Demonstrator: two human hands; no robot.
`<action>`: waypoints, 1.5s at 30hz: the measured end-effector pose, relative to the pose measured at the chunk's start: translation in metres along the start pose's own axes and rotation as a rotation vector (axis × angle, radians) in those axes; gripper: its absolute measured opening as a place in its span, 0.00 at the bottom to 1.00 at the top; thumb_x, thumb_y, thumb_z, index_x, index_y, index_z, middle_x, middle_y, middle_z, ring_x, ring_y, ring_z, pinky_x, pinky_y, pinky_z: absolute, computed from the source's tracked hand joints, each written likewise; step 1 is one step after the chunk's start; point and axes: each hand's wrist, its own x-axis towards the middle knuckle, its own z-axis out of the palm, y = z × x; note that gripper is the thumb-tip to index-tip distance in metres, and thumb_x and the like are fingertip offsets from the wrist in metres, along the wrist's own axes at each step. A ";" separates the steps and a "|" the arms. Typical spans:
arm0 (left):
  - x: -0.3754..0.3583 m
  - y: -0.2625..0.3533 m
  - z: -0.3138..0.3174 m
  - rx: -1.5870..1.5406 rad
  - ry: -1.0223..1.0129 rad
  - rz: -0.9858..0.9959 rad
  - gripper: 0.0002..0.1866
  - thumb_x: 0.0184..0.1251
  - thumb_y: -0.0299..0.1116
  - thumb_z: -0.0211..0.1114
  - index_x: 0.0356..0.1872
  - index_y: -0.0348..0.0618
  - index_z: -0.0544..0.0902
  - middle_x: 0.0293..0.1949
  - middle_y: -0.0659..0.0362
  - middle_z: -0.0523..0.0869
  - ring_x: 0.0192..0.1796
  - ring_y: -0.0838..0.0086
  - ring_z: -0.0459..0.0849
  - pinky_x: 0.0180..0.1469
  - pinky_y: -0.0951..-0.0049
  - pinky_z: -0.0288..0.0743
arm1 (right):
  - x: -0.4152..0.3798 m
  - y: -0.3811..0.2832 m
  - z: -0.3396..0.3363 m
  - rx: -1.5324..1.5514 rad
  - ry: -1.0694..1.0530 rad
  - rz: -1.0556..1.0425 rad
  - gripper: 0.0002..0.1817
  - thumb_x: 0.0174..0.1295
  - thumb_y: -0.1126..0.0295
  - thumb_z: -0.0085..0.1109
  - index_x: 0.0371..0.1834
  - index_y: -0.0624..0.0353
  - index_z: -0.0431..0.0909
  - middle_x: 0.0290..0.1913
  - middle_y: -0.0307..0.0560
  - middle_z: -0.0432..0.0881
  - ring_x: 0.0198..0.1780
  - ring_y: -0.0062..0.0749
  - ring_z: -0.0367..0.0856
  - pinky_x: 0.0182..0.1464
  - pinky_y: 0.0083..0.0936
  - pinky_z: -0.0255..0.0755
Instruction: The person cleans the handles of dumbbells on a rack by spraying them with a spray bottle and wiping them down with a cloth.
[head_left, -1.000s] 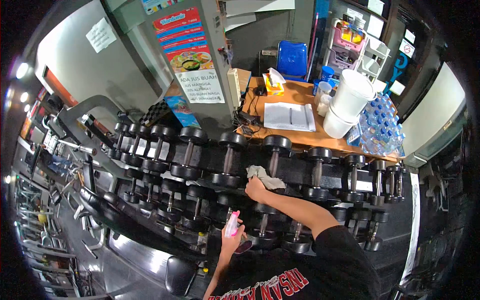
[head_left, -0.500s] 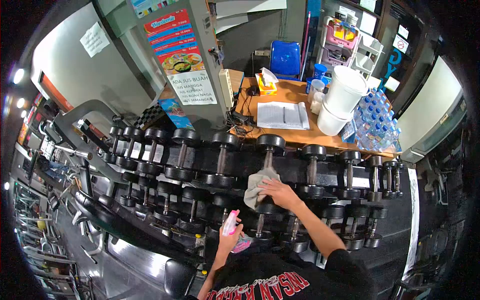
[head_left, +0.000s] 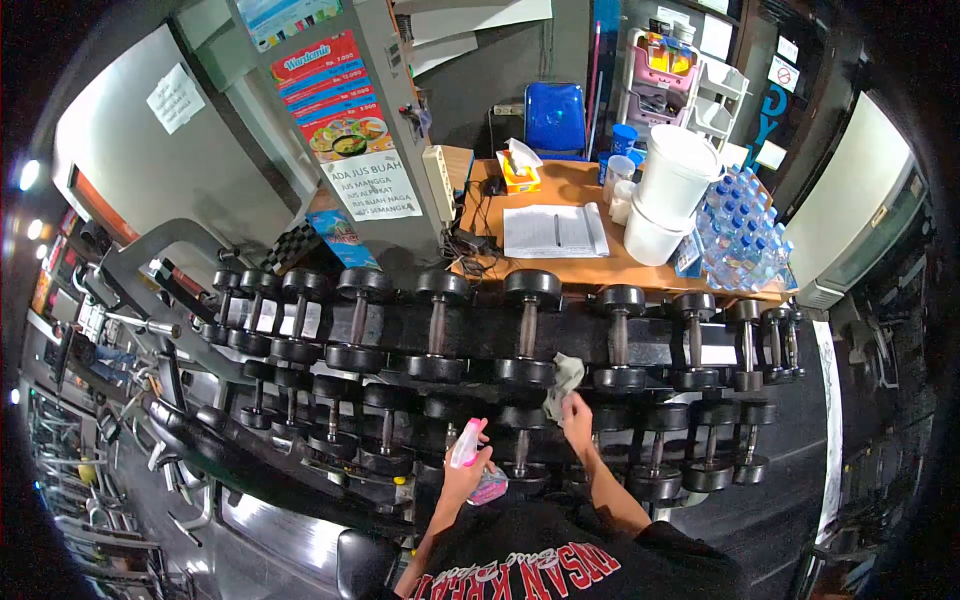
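A black dumbbell rack runs across the middle, holding several black dumbbells in two tiers. My right hand grips a grey cloth and presses it near the front end of a large upper-tier dumbbell. My left hand holds a spray bottle with a pink nozzle, low in front of the lower tier. I wear a black shirt with red lettering.
Behind the rack stands an orange-brown desk with a notebook, tissue box, stacked white buckets and several water bottles. A blue chair and a pillar with posters stand beyond. Gym machines fill the left side.
My right hand with the cloth slid from the dumbbell handle down and right to the front end of the dumbbell. The left hand and spray bottle stayed nearly still.
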 end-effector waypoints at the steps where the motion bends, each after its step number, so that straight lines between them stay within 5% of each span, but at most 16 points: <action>1: 0.002 -0.007 -0.004 0.022 -0.013 0.027 0.24 0.62 0.16 0.56 0.62 0.34 0.69 0.59 0.52 0.76 0.24 0.77 0.82 0.27 0.76 0.76 | 0.004 0.007 -0.002 0.150 0.041 0.089 0.13 0.71 0.68 0.48 0.49 0.67 0.74 0.34 0.43 0.74 0.37 0.22 0.68 0.43 0.23 0.67; 4: 0.002 -0.007 -0.011 0.082 -0.037 0.020 0.27 0.62 0.16 0.56 0.64 0.36 0.67 0.58 0.52 0.76 0.24 0.76 0.82 0.27 0.75 0.77 | 0.008 -0.048 -0.005 0.046 0.323 -0.024 0.13 0.70 0.69 0.50 0.50 0.69 0.73 0.40 0.50 0.79 0.40 0.34 0.77 0.47 0.26 0.69; 6: 0.005 -0.002 -0.011 0.059 -0.028 0.021 0.28 0.61 0.16 0.56 0.65 0.37 0.66 0.59 0.50 0.76 0.24 0.75 0.81 0.27 0.74 0.77 | 0.010 -0.068 0.002 -0.221 0.257 -0.237 0.10 0.66 0.73 0.53 0.45 0.68 0.76 0.40 0.56 0.80 0.44 0.48 0.78 0.53 0.30 0.69; 7: 0.006 -0.001 -0.012 0.039 -0.021 0.015 0.27 0.61 0.16 0.56 0.64 0.36 0.66 0.60 0.50 0.75 0.24 0.75 0.82 0.27 0.74 0.77 | 0.018 -0.088 -0.004 -0.309 0.022 -0.410 0.07 0.58 0.77 0.58 0.39 0.66 0.78 0.38 0.57 0.79 0.51 0.52 0.77 0.61 0.38 0.67; 10: 0.012 -0.009 -0.021 0.024 -0.015 0.011 0.25 0.61 0.16 0.56 0.62 0.34 0.67 0.61 0.48 0.74 0.23 0.74 0.82 0.26 0.74 0.77 | 0.039 -0.151 0.025 -0.506 -0.148 -0.882 0.17 0.46 0.79 0.61 0.42 0.52 0.81 0.54 0.39 0.81 0.65 0.33 0.71 0.72 0.48 0.53; 12: 0.013 -0.010 -0.026 0.028 -0.017 0.018 0.24 0.62 0.15 0.56 0.60 0.33 0.67 0.62 0.47 0.74 0.23 0.73 0.82 0.26 0.74 0.77 | 0.054 -0.157 0.056 -0.784 -0.403 -0.961 0.19 0.53 0.70 0.58 0.50 0.45 0.79 0.62 0.36 0.76 0.66 0.30 0.69 0.70 0.50 0.52; 14: 0.015 -0.005 -0.027 0.005 -0.001 0.019 0.18 0.62 0.15 0.55 0.54 0.32 0.69 0.63 0.46 0.73 0.23 0.72 0.82 0.26 0.74 0.77 | 0.066 -0.141 0.090 -1.184 -0.745 -0.858 0.21 0.57 0.65 0.57 0.56 0.44 0.78 0.56 0.37 0.81 0.58 0.29 0.75 0.61 0.40 0.62; 18: 0.015 0.006 -0.028 -0.005 0.033 0.039 0.15 0.62 0.14 0.55 0.49 0.33 0.70 0.63 0.45 0.72 0.24 0.72 0.82 0.27 0.74 0.78 | 0.073 -0.127 0.131 -1.329 -0.855 -0.950 0.17 0.61 0.62 0.54 0.52 0.45 0.82 0.48 0.36 0.85 0.53 0.28 0.78 0.53 0.35 0.64; 20: 0.014 0.002 -0.029 0.008 0.090 0.030 0.12 0.62 0.14 0.55 0.46 0.34 0.70 0.64 0.45 0.72 0.25 0.72 0.82 0.27 0.74 0.78 | 0.076 -0.134 0.147 -1.613 -1.167 -0.707 0.14 0.63 0.65 0.54 0.49 0.47 0.83 0.50 0.36 0.84 0.56 0.31 0.78 0.57 0.41 0.64; 26: 0.018 -0.003 -0.027 -0.006 0.042 0.000 0.12 0.62 0.14 0.55 0.45 0.34 0.69 0.64 0.45 0.71 0.25 0.72 0.82 0.28 0.74 0.79 | 0.076 -0.144 0.137 -1.539 -1.130 -0.725 0.12 0.60 0.63 0.56 0.44 0.46 0.85 0.46 0.36 0.86 0.50 0.32 0.83 0.50 0.36 0.70; 30: 0.020 0.000 -0.027 -0.048 0.053 0.001 0.14 0.62 0.15 0.57 0.50 0.32 0.73 0.63 0.51 0.75 0.25 0.77 0.82 0.28 0.76 0.76 | 0.084 -0.142 0.090 -1.137 -0.990 -0.795 0.08 0.56 0.68 0.57 0.37 0.49 0.83 0.42 0.39 0.85 0.46 0.35 0.83 0.45 0.32 0.73; 36: 0.027 0.003 -0.026 0.002 0.022 -0.037 0.13 0.61 0.15 0.56 0.46 0.33 0.69 0.62 0.46 0.74 0.23 0.73 0.81 0.27 0.74 0.77 | 0.078 -0.148 -0.005 -0.521 -0.635 -0.786 0.23 0.52 0.79 0.57 0.53 0.53 0.79 0.56 0.47 0.80 0.61 0.40 0.76 0.58 0.32 0.74; 39: 0.034 -0.005 -0.023 -0.007 -0.019 -0.052 0.13 0.62 0.17 0.59 0.48 0.33 0.74 0.63 0.50 0.74 0.25 0.77 0.82 0.28 0.75 0.76 | 0.043 -0.081 -0.017 -0.278 -0.297 -0.390 0.30 0.54 0.84 0.55 0.62 0.53 0.71 0.64 0.52 0.72 0.67 0.43 0.68 0.68 0.32 0.64; 42: 0.042 0.003 -0.009 -0.039 -0.063 -0.038 0.13 0.62 0.18 0.59 0.48 0.33 0.74 0.62 0.51 0.75 0.24 0.77 0.82 0.29 0.74 0.76 | 0.008 -0.040 -0.014 -0.178 -0.155 0.145 0.13 0.62 0.75 0.57 0.50 0.64 0.75 0.39 0.61 0.83 0.41 0.48 0.84 0.44 0.33 0.74; 44: 0.044 0.008 -0.002 -0.016 -0.079 -0.023 0.13 0.63 0.18 0.58 0.48 0.34 0.74 0.62 0.51 0.75 0.24 0.77 0.81 0.29 0.74 0.76 | -0.014 -0.015 -0.002 -0.228 -0.030 -0.006 0.10 0.65 0.70 0.55 0.41 0.67 0.75 0.25 0.59 0.79 0.28 0.39 0.80 0.34 0.33 0.70; 45: 0.044 0.010 0.002 -0.022 -0.081 -0.014 0.13 0.63 0.18 0.58 0.49 0.34 0.73 0.61 0.51 0.75 0.24 0.77 0.81 0.29 0.74 0.77 | -0.022 -0.010 0.003 -0.102 -0.092 0.237 0.10 0.67 0.67 0.53 0.40 0.64 0.76 0.28 0.52 0.81 0.29 0.34 0.80 0.34 0.31 0.71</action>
